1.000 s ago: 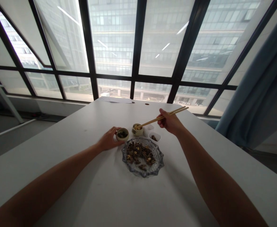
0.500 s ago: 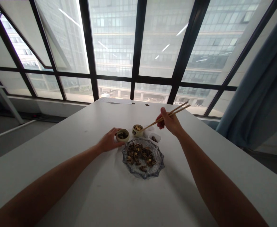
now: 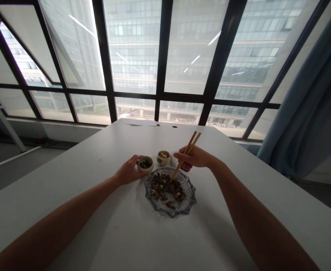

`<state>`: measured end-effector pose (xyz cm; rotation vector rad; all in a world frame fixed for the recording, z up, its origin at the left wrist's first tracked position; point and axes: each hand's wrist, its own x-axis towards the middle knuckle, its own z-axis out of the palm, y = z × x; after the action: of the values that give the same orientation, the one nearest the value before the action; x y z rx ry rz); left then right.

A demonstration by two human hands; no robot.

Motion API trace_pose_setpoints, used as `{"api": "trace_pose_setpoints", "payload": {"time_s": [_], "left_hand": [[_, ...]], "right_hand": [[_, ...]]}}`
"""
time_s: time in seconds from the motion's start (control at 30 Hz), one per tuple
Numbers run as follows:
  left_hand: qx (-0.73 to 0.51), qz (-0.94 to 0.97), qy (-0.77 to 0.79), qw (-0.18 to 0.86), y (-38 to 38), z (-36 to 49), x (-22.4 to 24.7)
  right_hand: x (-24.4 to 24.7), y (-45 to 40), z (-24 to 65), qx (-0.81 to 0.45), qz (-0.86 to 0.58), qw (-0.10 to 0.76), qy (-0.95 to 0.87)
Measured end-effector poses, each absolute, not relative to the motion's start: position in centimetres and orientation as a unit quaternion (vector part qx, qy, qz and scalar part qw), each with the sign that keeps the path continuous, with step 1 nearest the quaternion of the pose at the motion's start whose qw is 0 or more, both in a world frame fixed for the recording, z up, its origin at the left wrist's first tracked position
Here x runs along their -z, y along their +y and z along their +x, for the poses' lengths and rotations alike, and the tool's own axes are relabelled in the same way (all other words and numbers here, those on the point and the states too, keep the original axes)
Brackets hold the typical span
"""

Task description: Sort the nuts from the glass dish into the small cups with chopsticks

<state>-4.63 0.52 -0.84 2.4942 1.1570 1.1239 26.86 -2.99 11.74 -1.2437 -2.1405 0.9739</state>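
Observation:
My left hand (image 3: pixel 130 170) is closed round the left side of a small cup (image 3: pixel 145 169) with dark pieces inside, which stands on the table. In my right hand (image 3: pixel 192 156) is a pair of wooden chopsticks (image 3: pixel 188 149), slanting down with their tips among dark striped seeds (image 3: pixel 161 184). The seeds, which look like sunflower seeds with a few pale yellow pieces among them, lie in a scalloped glass dish (image 3: pixel 172 213). Just behind the dish stands another small cup (image 3: pixel 163 159) with pale yellow pieces in it. White containers beside it are mostly hidden by my right hand.
The white table (image 3: pixel 120 229) reaches to the windows. Paper (image 3: pixel 139 122) lies at its far edge, near a round dark hole (image 3: pixel 174 127). A blue curtain (image 3: pixel 298 113) hangs at the right.
My right hand has moved left and down with the chopsticks, whose tips went from the cup of pale pieces into the glass dish. My left hand stays at its cup.

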Motion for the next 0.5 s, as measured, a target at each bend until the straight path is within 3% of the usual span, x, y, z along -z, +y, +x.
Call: {"api": "trace_pose_setpoints", "payload": {"time_s": [0.5], "left_hand": [[-0.373, 0.838, 0.389, 0.089, 0.47, -4.64, 0.81]], "right_hand": [[-12.01, -3.22, 27.10, -0.351, -0.458, 0.247, -0.778]]}}
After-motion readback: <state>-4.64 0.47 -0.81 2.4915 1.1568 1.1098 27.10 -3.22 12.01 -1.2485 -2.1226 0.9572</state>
